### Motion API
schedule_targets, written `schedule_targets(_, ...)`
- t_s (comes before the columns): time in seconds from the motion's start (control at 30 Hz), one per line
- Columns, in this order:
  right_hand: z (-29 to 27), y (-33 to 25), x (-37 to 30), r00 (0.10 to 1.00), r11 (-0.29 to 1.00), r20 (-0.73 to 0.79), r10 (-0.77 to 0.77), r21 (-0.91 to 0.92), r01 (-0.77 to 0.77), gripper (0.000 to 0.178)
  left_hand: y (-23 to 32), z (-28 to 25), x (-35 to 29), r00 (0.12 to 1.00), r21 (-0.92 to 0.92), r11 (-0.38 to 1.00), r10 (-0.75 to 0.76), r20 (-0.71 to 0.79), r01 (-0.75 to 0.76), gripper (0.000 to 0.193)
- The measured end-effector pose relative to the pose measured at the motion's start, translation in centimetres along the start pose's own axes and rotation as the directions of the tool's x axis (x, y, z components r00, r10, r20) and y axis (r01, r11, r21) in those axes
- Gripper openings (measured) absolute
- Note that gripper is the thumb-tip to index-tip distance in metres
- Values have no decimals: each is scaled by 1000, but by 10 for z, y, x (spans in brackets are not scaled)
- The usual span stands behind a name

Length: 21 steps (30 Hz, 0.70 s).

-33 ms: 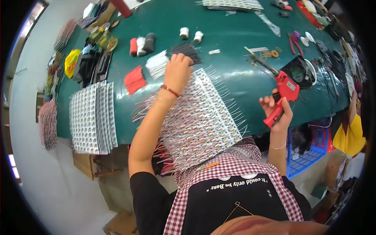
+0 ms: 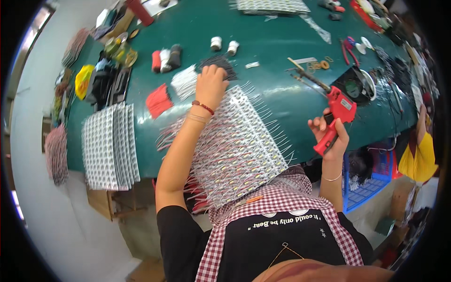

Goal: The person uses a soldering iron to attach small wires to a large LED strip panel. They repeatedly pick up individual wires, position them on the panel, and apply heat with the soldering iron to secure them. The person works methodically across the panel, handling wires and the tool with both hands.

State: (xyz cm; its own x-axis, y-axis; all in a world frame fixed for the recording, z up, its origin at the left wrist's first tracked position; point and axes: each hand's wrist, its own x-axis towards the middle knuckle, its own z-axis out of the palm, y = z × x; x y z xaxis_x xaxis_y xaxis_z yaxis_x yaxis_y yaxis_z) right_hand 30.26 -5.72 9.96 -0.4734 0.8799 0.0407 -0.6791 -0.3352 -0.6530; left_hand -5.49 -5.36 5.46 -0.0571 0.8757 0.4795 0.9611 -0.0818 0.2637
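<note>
My left hand (image 2: 210, 87) reaches over the far corner of the board and rests at the near edge of a bundle of short black wires (image 2: 220, 65). Its fingers curl downward, and the tips are hidden. Beneath my left forearm lies a panel of small circuit boards (image 2: 249, 136), tilted at the table edge against my lap, with rows of red and white wires standing out of it. At the right, my right hand (image 2: 334, 138) grips a red pistol-shaped soldering gun (image 2: 342, 107), its tip pointing up and left. White wires (image 2: 184, 82) and red wires (image 2: 159, 100) lie left of the black ones.
Stacked board panels (image 2: 105, 148) stand at the table's left edge. Tied wire rolls (image 2: 165, 60) and two white rolls (image 2: 216, 43) lie farther back. Beyond the gun are a black fan-like box (image 2: 352, 85) and red pliers (image 2: 348, 51). A blue crate (image 2: 366, 192) sits below right.
The whole view has shifted slightly. My left hand stays at the black wires, and my right hand keeps the soldering gun in nearly the same pose.
</note>
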Motion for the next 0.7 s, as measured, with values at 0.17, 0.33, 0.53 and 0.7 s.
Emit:
schedule_targets(0.17,-18,-47,-9,982,996,-166,-91,-36,86,41,8,38,48,995,76,997,14,98,-22,16)
schedule_targets(0.33,-63,-140,-20,996,996,-87,5,90,3,35,94,27,82,999,57,997,-47,13,46,11)
schedule_targets(0.53,-70,-184,-33,996,995,-40,-80,58,82,32,158,35,94,994,200,979,-57,91,38,18)
schedule_targets(0.7,-73,-193,-46,996,997,-54,-68,24,69,32,182,38,91,997,226,971,71,35,-77,15)
